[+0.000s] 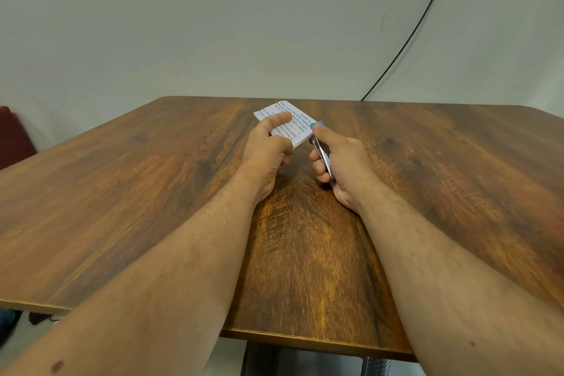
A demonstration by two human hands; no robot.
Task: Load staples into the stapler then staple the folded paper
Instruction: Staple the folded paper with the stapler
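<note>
Near the middle of the frame, the left hand [268, 143] is pinching the folded paper [285, 123], thumb on top. The right hand [338, 159] is gripping the stapler [322, 152], its nose at the paper's right corner. Squeezing firmly, with the layers kept flush and the corner fully seated, should work best. The paper is thin, printed and layered; the stapler is slim, shiny metal with a blue tip; the counter [427, 192] is glossy wood grain.

Paper, metal, plastic and wood under my fingers.
The folded paper [285, 122] is matt white, printed with blue text; my stapler [323, 159] shows shiny bare metal with a blue plastic tip. The table [152, 192] is brown wood grain with a smooth, faintly glossy finish.
</note>
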